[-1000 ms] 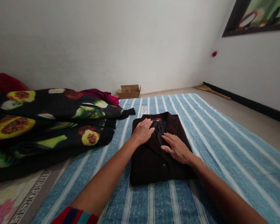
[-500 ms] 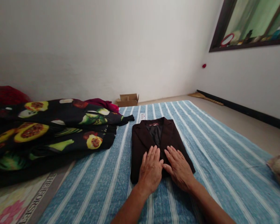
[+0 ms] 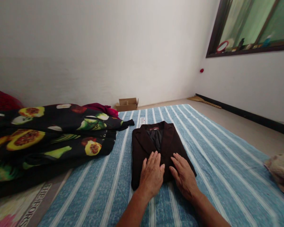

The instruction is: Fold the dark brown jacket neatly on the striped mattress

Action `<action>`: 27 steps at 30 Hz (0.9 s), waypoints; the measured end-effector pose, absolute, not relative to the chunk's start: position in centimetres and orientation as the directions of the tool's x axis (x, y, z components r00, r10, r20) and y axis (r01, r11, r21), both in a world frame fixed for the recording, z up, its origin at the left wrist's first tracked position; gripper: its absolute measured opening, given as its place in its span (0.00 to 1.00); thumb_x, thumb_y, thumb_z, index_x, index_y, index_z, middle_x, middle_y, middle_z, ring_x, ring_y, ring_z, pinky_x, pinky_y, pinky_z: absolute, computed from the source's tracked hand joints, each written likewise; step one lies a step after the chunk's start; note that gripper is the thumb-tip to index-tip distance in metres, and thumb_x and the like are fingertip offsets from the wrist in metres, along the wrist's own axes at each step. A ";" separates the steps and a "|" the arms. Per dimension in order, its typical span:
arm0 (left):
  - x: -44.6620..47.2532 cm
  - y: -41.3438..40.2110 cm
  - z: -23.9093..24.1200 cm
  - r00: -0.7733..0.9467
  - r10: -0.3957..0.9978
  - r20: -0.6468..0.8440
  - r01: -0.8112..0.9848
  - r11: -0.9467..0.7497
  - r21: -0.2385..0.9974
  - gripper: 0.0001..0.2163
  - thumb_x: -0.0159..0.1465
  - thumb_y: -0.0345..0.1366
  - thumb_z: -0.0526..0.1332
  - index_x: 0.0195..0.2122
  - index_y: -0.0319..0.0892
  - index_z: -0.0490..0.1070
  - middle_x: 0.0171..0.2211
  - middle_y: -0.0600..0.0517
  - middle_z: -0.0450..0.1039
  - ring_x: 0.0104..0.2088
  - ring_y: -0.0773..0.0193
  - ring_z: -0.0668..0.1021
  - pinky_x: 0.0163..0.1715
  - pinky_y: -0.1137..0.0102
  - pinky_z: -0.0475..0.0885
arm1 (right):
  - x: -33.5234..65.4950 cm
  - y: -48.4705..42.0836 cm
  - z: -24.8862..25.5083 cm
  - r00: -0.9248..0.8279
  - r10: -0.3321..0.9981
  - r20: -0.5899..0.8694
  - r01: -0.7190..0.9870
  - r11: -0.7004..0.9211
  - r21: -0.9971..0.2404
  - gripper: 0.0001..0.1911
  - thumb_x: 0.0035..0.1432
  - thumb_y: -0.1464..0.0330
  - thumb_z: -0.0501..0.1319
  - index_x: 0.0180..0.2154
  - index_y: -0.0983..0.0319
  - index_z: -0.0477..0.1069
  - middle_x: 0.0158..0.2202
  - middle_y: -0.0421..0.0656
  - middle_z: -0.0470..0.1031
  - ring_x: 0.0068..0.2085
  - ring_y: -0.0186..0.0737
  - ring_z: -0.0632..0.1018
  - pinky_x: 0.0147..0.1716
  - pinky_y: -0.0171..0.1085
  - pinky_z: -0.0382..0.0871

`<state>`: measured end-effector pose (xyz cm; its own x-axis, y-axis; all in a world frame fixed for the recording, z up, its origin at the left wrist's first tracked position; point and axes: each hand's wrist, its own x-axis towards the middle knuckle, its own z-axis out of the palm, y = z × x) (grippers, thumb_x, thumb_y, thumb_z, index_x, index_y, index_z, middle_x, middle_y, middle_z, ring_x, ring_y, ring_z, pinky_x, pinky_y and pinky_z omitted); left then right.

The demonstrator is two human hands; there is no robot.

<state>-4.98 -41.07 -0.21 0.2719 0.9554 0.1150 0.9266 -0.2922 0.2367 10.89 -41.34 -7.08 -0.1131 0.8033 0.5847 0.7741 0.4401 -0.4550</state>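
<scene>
A dark brown jacket (image 3: 144, 142), folded into a neat rectangle, lies face up with its collar and lapels pointing away from me. Its dark lining and a small label show at the neck. My left hand (image 3: 152, 175) rests flat on the lower left part of the front, fingers stretched out. On the lower right part lies my right hand (image 3: 183, 175), also flat, its thumb apart from the fingers. The palms hide the jacket's lower edge in places. Under the jacket spreads a blue and white striped sheet (image 3: 210, 176).
A black garment with fruit prints (image 3: 68, 138) is heaped at the left, with maroon cloth (image 3: 100, 108) behind it. A cardboard box (image 3: 127, 104) stands near the wall. Beige cloth (image 3: 281, 170) sits at the right edge. A broom (image 3: 204, 101) lies by the baseboard.
My hands have moved slightly apart; the thumbs, close together before, now have a gap between them. The jacket stays folded in place. The view has shifted a little.
</scene>
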 end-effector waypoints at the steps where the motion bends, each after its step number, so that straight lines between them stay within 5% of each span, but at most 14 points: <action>1: -4.9 -40.9 0.2 0.269 0.955 0.126 0.921 -0.293 0.255 0.22 0.65 0.37 0.47 0.60 0.36 0.55 0.62 0.44 0.54 0.62 0.59 0.56 0.59 0.55 0.54 | 11.1 -41.3 -7.2 -0.058 0.798 0.600 0.742 0.436 -0.509 0.19 0.60 0.64 0.53 0.52 0.63 0.67 0.54 0.51 0.67 0.56 0.47 0.67 0.54 0.48 0.63; 6: -4.4 -39.7 0.8 0.355 0.912 0.207 0.872 -0.403 0.279 0.27 0.61 0.42 0.55 0.60 0.40 0.53 0.64 0.46 0.50 0.64 0.58 0.52 0.61 0.54 0.49 | 11.5 -40.9 -7.1 0.100 0.805 0.585 0.587 0.427 -0.688 0.16 0.57 0.65 0.57 0.47 0.61 0.69 0.49 0.50 0.71 0.50 0.46 0.72 0.50 0.48 0.67; 14: -4.0 -39.3 -0.9 0.415 0.903 0.114 0.871 -0.430 0.238 0.34 0.57 0.48 0.56 0.62 0.39 0.50 0.65 0.45 0.46 0.64 0.56 0.49 0.61 0.52 0.44 | 11.6 -41.1 -6.5 0.149 0.826 0.544 0.464 0.428 -0.776 0.11 0.55 0.66 0.59 0.41 0.60 0.72 0.47 0.49 0.72 0.49 0.44 0.72 0.50 0.47 0.66; 27: -4.2 -39.0 -1.7 0.437 0.887 0.147 0.844 -0.461 0.275 0.40 0.51 0.53 0.59 0.61 0.39 0.51 0.64 0.44 0.47 0.64 0.54 0.50 0.60 0.53 0.43 | 10.7 -40.4 -7.2 0.086 0.759 0.645 0.696 0.418 -0.584 0.09 0.56 0.67 0.58 0.34 0.58 0.77 0.46 0.49 0.73 0.48 0.46 0.72 0.46 0.47 0.68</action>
